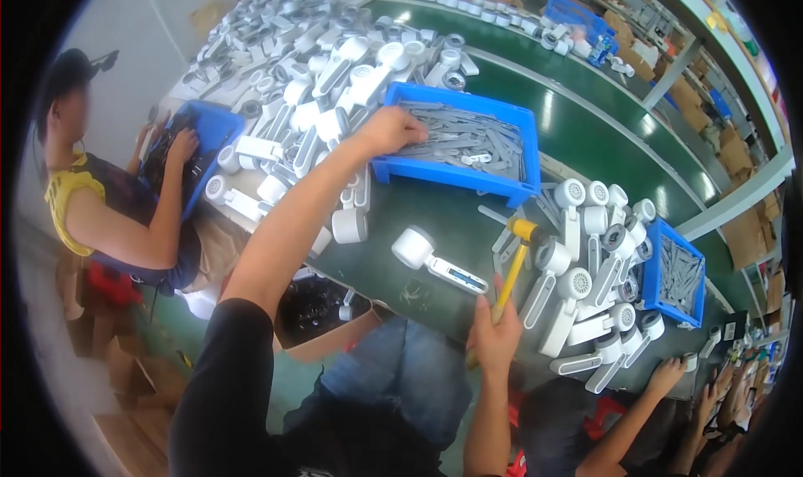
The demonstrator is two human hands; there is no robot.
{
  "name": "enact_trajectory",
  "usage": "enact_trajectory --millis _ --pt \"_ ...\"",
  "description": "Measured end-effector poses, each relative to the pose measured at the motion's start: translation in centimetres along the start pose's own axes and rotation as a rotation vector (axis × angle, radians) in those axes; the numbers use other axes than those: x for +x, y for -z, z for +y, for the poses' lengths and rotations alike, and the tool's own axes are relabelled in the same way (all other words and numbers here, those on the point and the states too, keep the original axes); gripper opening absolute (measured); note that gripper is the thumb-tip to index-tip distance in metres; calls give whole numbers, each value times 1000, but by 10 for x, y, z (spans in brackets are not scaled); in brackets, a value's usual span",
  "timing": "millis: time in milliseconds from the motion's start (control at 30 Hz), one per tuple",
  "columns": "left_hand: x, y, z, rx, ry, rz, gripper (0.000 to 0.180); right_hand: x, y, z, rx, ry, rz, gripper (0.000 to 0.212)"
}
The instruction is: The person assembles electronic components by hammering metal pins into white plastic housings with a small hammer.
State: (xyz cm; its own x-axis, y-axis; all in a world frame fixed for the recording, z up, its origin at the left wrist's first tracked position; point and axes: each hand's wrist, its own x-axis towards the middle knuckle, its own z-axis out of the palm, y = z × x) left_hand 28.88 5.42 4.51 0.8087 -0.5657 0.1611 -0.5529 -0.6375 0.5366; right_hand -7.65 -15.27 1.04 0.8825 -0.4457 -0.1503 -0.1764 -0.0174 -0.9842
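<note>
My left hand [388, 132] reaches over the near-left rim of a blue bin [458, 176] full of thin grey plastic strips [477, 134]. Its fingers are pinched together at the strips; whatever is between them is hidden. My right hand [495, 336] is closed around the yellow handle of a small hammer [508, 278], its yellow head raised up and away from me. On the green table between my hands lies a white handheld fan [413, 248], apart from both. A long slot with dark and blue parts inside shows along its handle.
A large heap of white fan parts [293, 84] covers the table's far left. More white fans [575, 285] pile up at right, beside a smaller blue bin [676, 276] of strips. A cardboard box [326, 339] with dark parts stands below the edge. Co-workers sit at left and right.
</note>
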Motion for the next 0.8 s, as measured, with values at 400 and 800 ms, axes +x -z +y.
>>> enact_trajectory --millis 400,800 --pt "-119 -25 149 -382 -450 -281 49 -8 1 -22 267 26 18 47" --pt "-177 -80 100 -70 -386 139 73 20 -6 -14 160 -87 41 24"
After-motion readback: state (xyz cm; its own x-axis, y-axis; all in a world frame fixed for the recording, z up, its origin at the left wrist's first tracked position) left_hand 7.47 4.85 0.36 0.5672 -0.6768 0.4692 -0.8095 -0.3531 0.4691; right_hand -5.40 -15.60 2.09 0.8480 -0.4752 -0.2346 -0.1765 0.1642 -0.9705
